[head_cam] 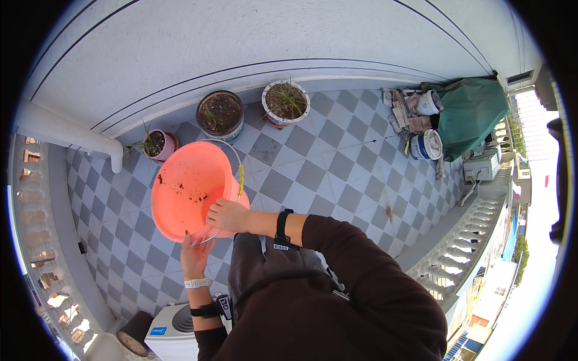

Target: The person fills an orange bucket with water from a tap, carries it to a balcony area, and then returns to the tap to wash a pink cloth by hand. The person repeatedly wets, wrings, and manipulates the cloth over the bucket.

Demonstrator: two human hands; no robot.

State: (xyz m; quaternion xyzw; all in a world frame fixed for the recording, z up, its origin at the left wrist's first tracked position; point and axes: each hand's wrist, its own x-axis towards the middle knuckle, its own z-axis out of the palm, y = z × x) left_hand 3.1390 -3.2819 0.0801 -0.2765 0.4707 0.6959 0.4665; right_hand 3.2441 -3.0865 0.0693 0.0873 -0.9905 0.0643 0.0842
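A coral-pink plastic bucket (180, 205) is tilted in front of me, its mouth facing left. Dark crumbs of soil cling to its inner wall. My left hand (196, 257) grips the rim at the bucket's near side. My right hand (226, 215) is closed over the rim farther right, with its fingers inside the mouth. The wire handle (235, 151) arches past the far side and carries a yellow wrapped grip (240, 179). Part of the bucket's outer wall and its base are hidden from view.
Along the wall stand a pink flowerpot (163, 145), a dark round planter (220, 115) and a white-rimmed planter (286, 103). A Midea outdoor unit (169, 334) sits near my left arm. Bricks (402, 113), a paint bucket (426, 145) and a green tarp (472, 110) lie right. Balustrades (456, 252) edge the tiled floor.
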